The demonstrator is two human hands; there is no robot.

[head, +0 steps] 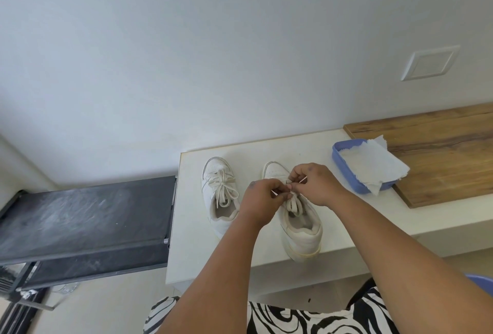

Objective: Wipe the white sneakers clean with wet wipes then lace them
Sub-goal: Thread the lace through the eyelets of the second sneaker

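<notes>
Sneakers, two white ones, stood side by side on the white table [266, 267] with toes toward the wall. The left sneaker [219, 195] was already laced and tied in a bow. Over the right sneaker [298, 223] both forearms reached in from below and the hands met above its tongue. The left hand [262, 200] pinched a strand of the shoelace [293, 204] between curled fingers, and the right hand [313, 183] pinched the other strand with its tip poking out. Right of the right sneaker, a blue tray [346, 176] holding white wipes [373, 168] sat half on a wooden board [440, 152]. Left of the table stood a dark metal rack [85, 216]. The hands hid the right sneaker's front eyelets, so how far the lacing ran could not be made out.
</notes>
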